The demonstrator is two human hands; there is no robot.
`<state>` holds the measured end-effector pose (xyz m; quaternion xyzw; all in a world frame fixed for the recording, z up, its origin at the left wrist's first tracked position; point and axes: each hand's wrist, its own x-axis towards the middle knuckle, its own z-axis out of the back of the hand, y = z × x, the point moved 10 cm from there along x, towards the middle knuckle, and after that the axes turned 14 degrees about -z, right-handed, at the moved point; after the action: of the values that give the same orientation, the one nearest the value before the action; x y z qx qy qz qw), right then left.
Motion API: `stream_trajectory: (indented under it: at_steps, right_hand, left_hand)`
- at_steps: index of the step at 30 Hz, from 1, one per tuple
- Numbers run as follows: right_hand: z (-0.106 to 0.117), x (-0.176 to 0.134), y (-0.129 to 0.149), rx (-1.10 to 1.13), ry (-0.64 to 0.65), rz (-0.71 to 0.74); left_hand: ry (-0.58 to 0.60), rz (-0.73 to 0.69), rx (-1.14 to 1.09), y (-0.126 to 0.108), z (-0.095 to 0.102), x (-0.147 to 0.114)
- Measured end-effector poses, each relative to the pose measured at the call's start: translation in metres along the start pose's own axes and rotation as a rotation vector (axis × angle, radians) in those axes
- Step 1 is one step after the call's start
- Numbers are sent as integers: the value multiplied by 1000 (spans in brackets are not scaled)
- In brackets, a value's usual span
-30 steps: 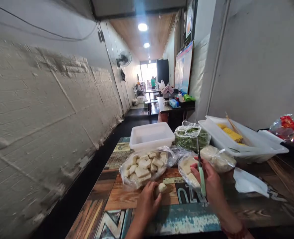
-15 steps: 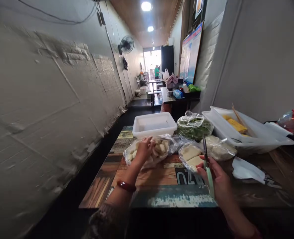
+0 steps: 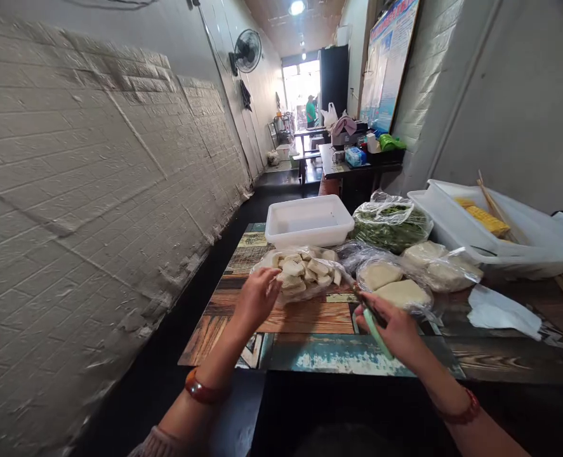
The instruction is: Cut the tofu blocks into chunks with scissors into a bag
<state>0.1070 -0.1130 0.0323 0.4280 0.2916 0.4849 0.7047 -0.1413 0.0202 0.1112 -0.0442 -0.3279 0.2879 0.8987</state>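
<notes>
My left hand is at the left edge of a clear plastic bag heaped with pale cut chunks. Its fingers are curved, with a gap between thumb and index finger, and I see nothing in them. My right hand grips scissors with light green handles. Their dark blades point up and left, towards the right side of the chunks. Just beyond that hand, smooth pale slabs lie in another clear bag, partly uncovered.
Behind the chunks stands a white plastic tub. To its right are a bag of green leaves, a wrapped pale bundle and a large white tray holding yellow food and sticks. White paper lies at right.
My left hand has drawn back from over the chunks to the bag's left edge, uncovering them. My right hand has moved left, tilting the scissors towards the chunks. The view has shifted.
</notes>
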Motion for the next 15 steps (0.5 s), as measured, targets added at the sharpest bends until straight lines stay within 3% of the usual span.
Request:
stream_trajectory:
  at_steps: [3,6,8,10,15]
  right_hand:
    - [22,25,6,-112,-186,27]
    - [18,48,28,-306,-214,107]
    - [4,60,42,-410,-175,148]
    - [-5,73,43,-402,-148,89]
    - [-10,95,49,-198,-71,60]
  left_hand:
    - [195,-169,-22,-48,-45,-10]
    - [357,-252,56,-74,-89,-9]
    - [426,-231,165,-73,-111,-1]
    - [467,-173,245,-63,-126,8]
    - [499,-104,328,-48,-141,14]
